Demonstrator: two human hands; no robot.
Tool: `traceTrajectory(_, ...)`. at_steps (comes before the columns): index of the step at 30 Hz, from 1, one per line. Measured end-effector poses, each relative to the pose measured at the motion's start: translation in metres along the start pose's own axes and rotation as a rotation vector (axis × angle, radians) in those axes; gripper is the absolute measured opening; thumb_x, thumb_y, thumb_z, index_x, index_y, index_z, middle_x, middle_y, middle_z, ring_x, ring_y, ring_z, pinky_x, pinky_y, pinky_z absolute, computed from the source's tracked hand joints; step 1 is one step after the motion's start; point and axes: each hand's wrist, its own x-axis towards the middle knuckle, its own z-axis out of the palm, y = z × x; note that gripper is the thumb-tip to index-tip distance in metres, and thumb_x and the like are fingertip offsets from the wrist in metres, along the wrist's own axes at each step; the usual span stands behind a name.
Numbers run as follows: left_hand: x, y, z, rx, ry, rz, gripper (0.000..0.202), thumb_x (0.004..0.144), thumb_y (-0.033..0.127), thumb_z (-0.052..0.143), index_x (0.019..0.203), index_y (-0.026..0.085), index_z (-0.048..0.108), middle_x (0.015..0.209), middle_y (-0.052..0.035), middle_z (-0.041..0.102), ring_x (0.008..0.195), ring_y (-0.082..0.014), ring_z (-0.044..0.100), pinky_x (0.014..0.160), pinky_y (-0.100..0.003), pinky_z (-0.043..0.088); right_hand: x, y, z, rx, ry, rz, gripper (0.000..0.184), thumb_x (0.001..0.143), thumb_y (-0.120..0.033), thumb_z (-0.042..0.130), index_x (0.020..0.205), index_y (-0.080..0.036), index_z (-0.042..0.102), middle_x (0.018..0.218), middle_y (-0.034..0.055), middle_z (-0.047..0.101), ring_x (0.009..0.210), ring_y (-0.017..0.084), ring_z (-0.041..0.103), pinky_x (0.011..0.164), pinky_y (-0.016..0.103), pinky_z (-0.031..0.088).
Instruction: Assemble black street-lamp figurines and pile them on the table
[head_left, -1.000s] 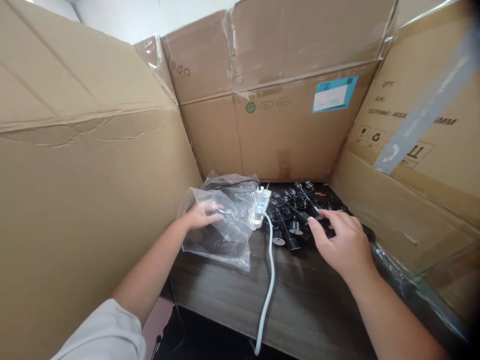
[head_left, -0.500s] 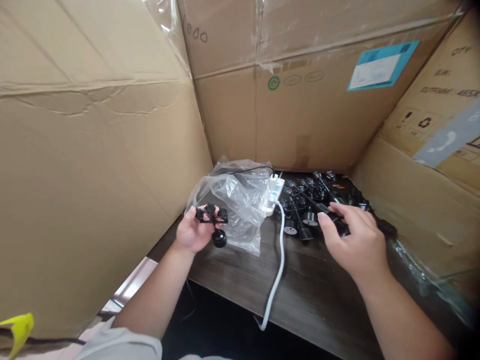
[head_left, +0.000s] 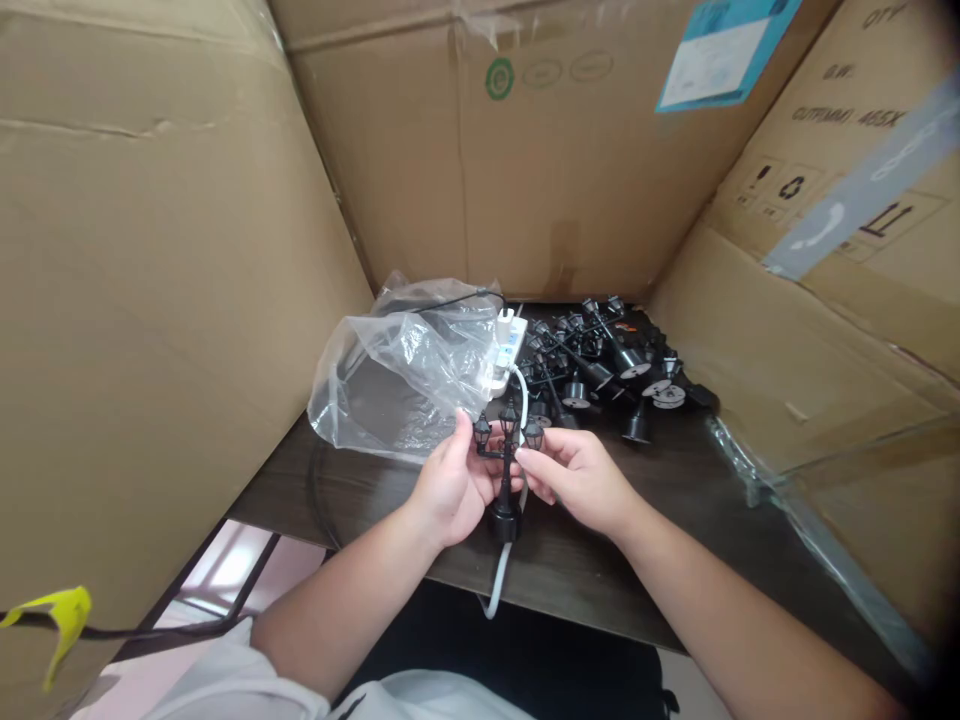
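A small black model street lamp (head_left: 506, 490) with several lantern heads and a round base stands nearly upright between my hands, above the front part of the table. My left hand (head_left: 454, 490) holds it from the left, thumb up beside the left lantern and fingers behind the post. On the other side my right hand (head_left: 581, 475) pinches the lamp near its right lantern with thumb and fingers. Behind them lies a pile of similar black model lamps (head_left: 600, 370), tipped in all directions, some with pale round undersides facing out.
A clear plastic bag (head_left: 412, 370) lies left of a white power strip (head_left: 510, 350), whose white cable (head_left: 495, 580) runs behind the held lamp over the front edge of the dark table (head_left: 600, 560). Large cardboard boxes (head_left: 525, 200) wall in the left, back and right.
My left hand has brought the lamp rightward and turned it more upright. My right hand has left the pile, moved left and taken hold of the same lamp. The view has shifted.
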Motion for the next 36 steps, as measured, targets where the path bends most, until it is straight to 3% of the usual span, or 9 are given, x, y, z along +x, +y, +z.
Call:
traceTrajectory(3,-0.003,-0.002,-0.004,0.020,-0.028,0.051,0.049,0.087,0.060,0.052,0.094,0.014,0.066,0.082,-0.0084,0.068,0.064,-0.0175,0.064,0.061,-0.032,0.054,0.002,0.007,-0.002,0.137,0.050,0.066,0.034,0.080,-0.043,0.071,0.067,-0.014,0.060,0.052,-0.0005,0.059,0.039,0.007,0.045,0.037,0.021,0.035)
traceTrajectory(5,-0.006,-0.002,-0.007,0.102,-0.067,0.093,0.037,0.085,0.050,0.062,0.094,0.014,0.067,0.083,-0.0076,0.068,0.069,-0.0174,0.065,0.065,-0.031,0.054,0.002,0.010,-0.001,0.212,0.076,0.068,0.037,0.079,-0.043,0.071,0.062,-0.015,0.055,0.047,-0.0035,0.053,0.038,0.007,0.043,0.037,0.020,0.034)
traceTrajectory(9,-0.010,-0.005,-0.012,0.301,-0.091,0.181,0.019,0.079,0.030,0.073,0.084,0.012,0.070,0.072,-0.0045,0.066,0.062,-0.0121,0.061,0.064,-0.024,0.051,-0.001,0.006,0.005,0.084,0.088,0.036,0.034,0.082,-0.044,0.068,0.066,-0.016,0.056,0.052,-0.0007,0.058,0.040,0.009,0.047,0.038,0.023,0.039)
traceTrajectory(16,-0.010,-0.007,-0.012,0.241,-0.015,0.068,0.020,0.078,0.031,0.073,0.074,0.012,0.066,0.063,-0.0011,0.061,0.050,-0.0089,0.055,0.050,-0.022,0.049,-0.007,-0.004,0.007,-0.461,0.125,-0.406,0.018,0.089,-0.025,0.058,0.074,-0.020,0.066,0.066,0.0036,0.068,0.060,0.017,0.061,0.061,0.031,0.052)
traceTrajectory(19,-0.011,-0.008,-0.011,0.278,0.031,0.133,0.021,0.076,0.032,0.075,0.075,0.012,0.067,0.064,-0.0012,0.062,0.050,-0.0089,0.055,0.049,-0.021,0.049,-0.006,-0.001,0.006,-0.355,0.128,-0.291,0.018,0.088,-0.030,0.061,0.075,-0.019,0.066,0.064,0.0034,0.067,0.054,0.015,0.058,0.053,0.029,0.049)
traceTrajectory(24,-0.016,-0.011,-0.012,0.445,0.062,0.327,0.019,0.078,0.032,0.072,0.074,0.014,0.069,0.066,-0.0017,0.064,0.054,-0.0109,0.058,0.054,-0.023,0.050,-0.001,0.009,0.006,0.134,0.032,0.035,0.028,0.081,-0.041,0.069,0.072,-0.016,0.060,0.051,-0.0026,0.055,0.040,0.010,0.047,0.039,0.024,0.041)
traceTrajectory(28,-0.017,-0.013,-0.014,0.524,0.079,0.404,0.018,0.080,0.030,0.070,0.072,0.014,0.069,0.067,-0.0020,0.065,0.057,-0.0119,0.060,0.058,-0.024,0.050,0.000,0.011,0.008,0.264,-0.008,0.093,0.033,0.082,-0.041,0.069,0.066,-0.016,0.055,0.050,-0.0036,0.053,0.037,0.009,0.047,0.037,0.022,0.039)
traceTrajectory(31,-0.015,-0.014,-0.013,0.447,0.088,0.345,0.017,0.081,0.029,0.069,0.073,0.013,0.068,0.066,-0.0013,0.063,0.055,-0.0102,0.058,0.056,-0.022,0.049,-0.002,0.008,0.010,0.030,0.077,-0.024,0.028,0.085,-0.039,0.065,0.071,-0.015,0.059,0.054,-0.0011,0.058,0.042,0.010,0.051,0.041,0.023,0.044)
traceTrajectory(36,-0.013,-0.011,-0.011,0.262,0.070,0.150,0.021,0.080,0.030,0.070,0.071,0.012,0.064,0.063,0.0002,0.059,0.049,-0.0079,0.053,0.049,-0.021,0.048,-0.005,0.001,0.010,-0.410,0.138,-0.398,0.023,0.092,-0.030,0.055,0.075,-0.017,0.066,0.067,0.0040,0.068,0.061,0.014,0.063,0.060,0.026,0.052)
